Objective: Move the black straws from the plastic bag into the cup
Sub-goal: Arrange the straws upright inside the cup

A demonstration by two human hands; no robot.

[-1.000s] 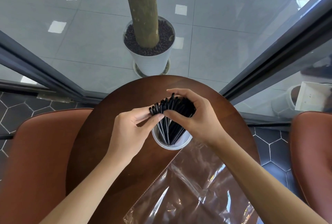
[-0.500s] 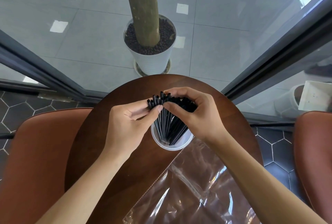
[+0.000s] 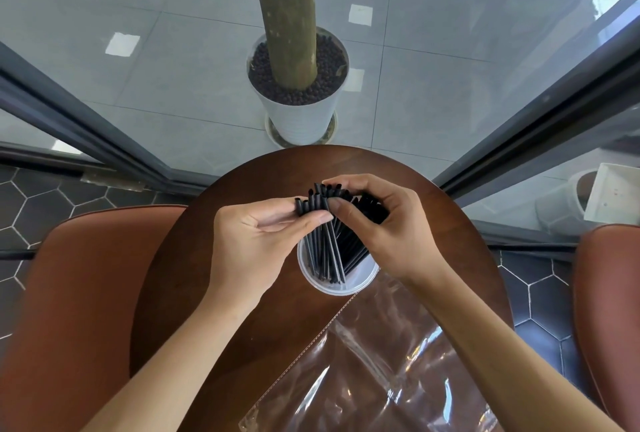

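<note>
A bundle of black straws (image 3: pixel 330 248) stands in a clear plastic cup (image 3: pixel 360 284) near the middle of the round dark wooden table (image 3: pixel 194 293). Their top ends fan out above the rim. My left hand (image 3: pixel 263 244) pinches a few straw tops between thumb and fingers. My right hand (image 3: pixel 384 224) curls over the rest of the tops from the right, hiding some of them. A flat, transparent plastic bag (image 3: pixel 374 376) lies on the table below the cup, partly under my right forearm; no straws show in it.
Brown leather chairs stand left (image 3: pixel 79 300) and right (image 3: pixel 606 300) of the table. Beyond the far table edge is glass, with a white pot (image 3: pixel 301 116) holding a tree trunk behind it. A white bin (image 3: pixel 613 199) sits at the right edge.
Both hands stay on the straw tops. My left hand has drawn a few straws slightly to the left, spreading the fan; my right thumb has shifted along the bundle.
</note>
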